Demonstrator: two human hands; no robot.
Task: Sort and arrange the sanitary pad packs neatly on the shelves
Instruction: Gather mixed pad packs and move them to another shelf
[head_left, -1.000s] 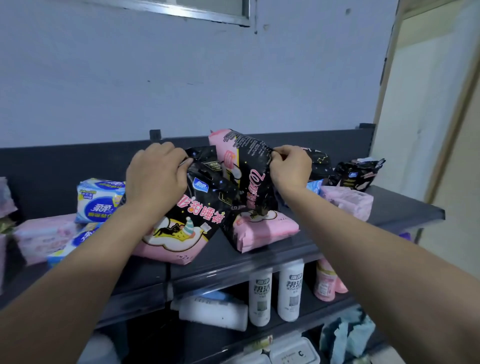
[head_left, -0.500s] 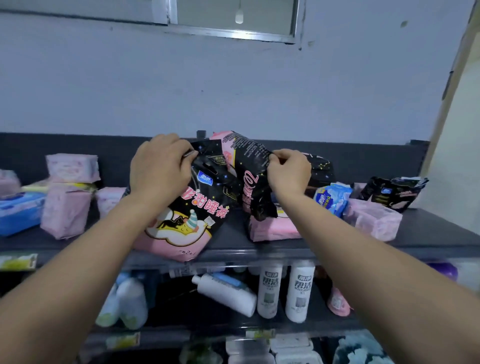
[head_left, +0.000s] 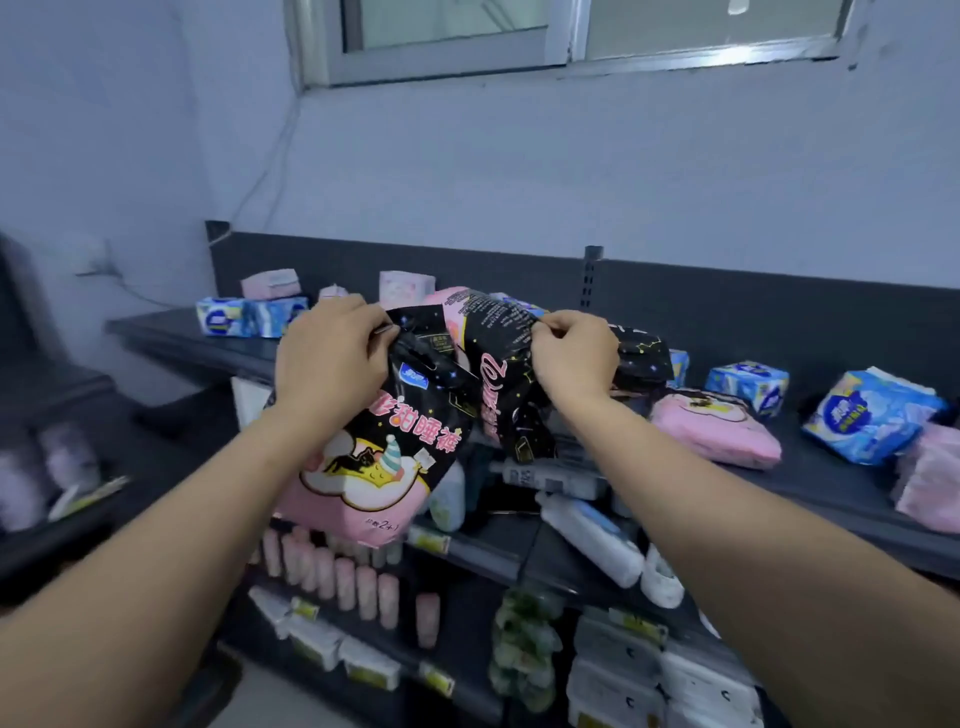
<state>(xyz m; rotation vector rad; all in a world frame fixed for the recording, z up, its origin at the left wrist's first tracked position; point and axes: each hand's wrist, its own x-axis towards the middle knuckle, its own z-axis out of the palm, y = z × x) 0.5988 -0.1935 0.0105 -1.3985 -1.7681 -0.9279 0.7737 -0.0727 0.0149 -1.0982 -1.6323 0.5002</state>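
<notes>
Two pinch grips: left hand's (head_left: 332, 364) fingers on cat-print pack (head_left: 384, 467), right hand's (head_left: 574, 358) on black pack (head_left: 501, 379); advise shelving both upright.

Two packs side by side before the top shelf (head_left: 831, 483).
The left hand (head_left: 332, 364) grips the left pack (head_left: 379, 457), the right hand (head_left: 571, 358) the right pack (head_left: 498, 374); loose packs (head_left: 717, 431) lie on the shelf behind and right; bottles (head_left: 587, 535) lie below.

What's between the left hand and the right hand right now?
In the head view, the tops of two black-and-pink packs fill that stretch: the cat-print pack gripped by the left hand and the lettered pack pinched by the right hand.
</notes>
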